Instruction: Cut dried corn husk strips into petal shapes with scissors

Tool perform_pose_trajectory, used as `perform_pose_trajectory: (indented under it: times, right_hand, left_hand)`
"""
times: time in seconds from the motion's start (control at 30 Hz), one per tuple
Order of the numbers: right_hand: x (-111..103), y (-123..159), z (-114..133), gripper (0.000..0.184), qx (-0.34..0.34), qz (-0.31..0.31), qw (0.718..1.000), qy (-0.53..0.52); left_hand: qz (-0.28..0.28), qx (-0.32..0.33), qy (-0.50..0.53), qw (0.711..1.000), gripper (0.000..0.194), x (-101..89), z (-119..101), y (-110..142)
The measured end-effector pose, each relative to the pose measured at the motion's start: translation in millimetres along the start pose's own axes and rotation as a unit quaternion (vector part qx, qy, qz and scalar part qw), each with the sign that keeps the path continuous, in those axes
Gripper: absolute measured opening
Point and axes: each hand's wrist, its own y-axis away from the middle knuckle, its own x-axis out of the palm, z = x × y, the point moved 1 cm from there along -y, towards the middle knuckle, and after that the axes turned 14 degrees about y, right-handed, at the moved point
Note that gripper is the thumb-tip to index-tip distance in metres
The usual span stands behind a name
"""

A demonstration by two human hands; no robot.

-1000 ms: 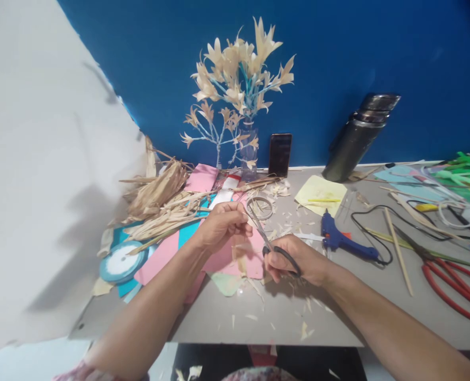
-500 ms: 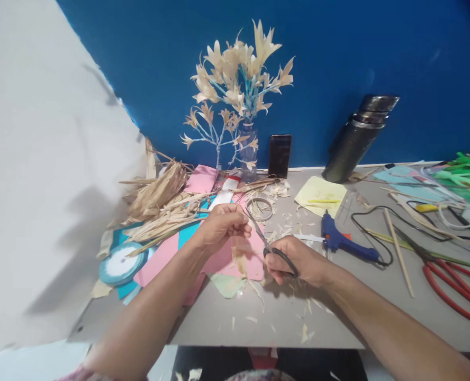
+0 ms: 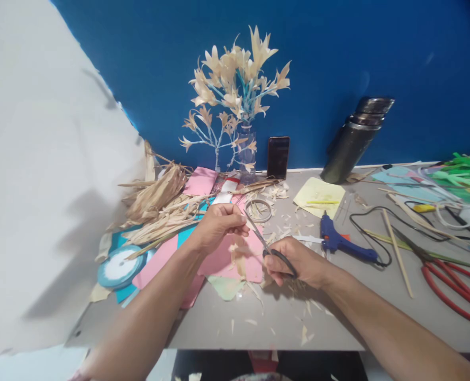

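My right hand (image 3: 296,260) grips a pair of small scissors (image 3: 262,239) by their black handles, with the blades pointing up and left. Close to the blade tips, my left hand (image 3: 225,225) is closed in a pinch, and whatever lies between its fingers is too small to make out. Under both hands are pink sheets (image 3: 215,264), a strip of dried husk (image 3: 238,256) and a pale green paper piece (image 3: 225,286). Just beyond the blades lies a roll of tape (image 3: 259,210).
Dried husks (image 3: 157,193) and a ribbon spool (image 3: 121,266) lie left. Husk flowers (image 3: 235,74) stand behind, beside a phone (image 3: 278,157). A flask (image 3: 356,140), blue glue gun (image 3: 344,243), wooden stick (image 3: 397,251) and red-handled scissors (image 3: 453,286) are right. Clippings litter the middle.
The view has shifted very slightly. Both hands keep nearly the same pose, with the scissors still near the left fingertips.
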Motion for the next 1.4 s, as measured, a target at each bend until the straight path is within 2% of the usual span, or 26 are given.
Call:
perform_pose_trajectory:
  times: [0.33,1.4]
  right_hand:
    - [0.2,0.3,1.4,0.058,0.011,-0.005,0.999,0.032]
    - [-0.4,1.2,9.7,0.060,-0.001,-0.007,1.000,0.020]
  left_hand:
    - [-0.009,-0.004,-0.005,1.000,0.019,0.4,-0.9,0.6]
    - [-0.030,0.021,-0.034,0.999,0.018,0.8,1.9,1.2]
